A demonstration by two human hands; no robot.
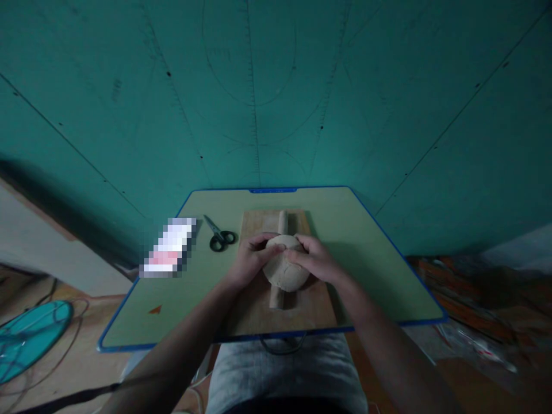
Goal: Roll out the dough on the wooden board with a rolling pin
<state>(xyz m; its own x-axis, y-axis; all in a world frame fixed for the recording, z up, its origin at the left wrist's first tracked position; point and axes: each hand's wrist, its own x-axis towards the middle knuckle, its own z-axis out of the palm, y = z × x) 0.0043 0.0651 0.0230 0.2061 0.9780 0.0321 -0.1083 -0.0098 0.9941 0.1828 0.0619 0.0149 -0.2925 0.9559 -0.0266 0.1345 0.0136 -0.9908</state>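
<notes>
Both hands grip a round, pale disc of dough (284,275) with cracks on its surface. My left hand (257,256) holds the left edge, its thumb lying on top near the middle. On the opposite edge is my right hand (313,256), its thumb also pressed on the top face. The fingers under the disc are mostly hidden. Beneath the dough, a wooden rolling pin (276,299) runs lengthwise, its two ends showing. The pin lies on a wooden board (308,313).
The board rests on a small blue-edged table (371,276). Left of it lie black-handled scissors (219,238), a pixelated, bright flat object (170,247) and a small orange triangle (155,309). A green wall (276,115) stands behind the table. Clutter (474,333) covers the floor at right.
</notes>
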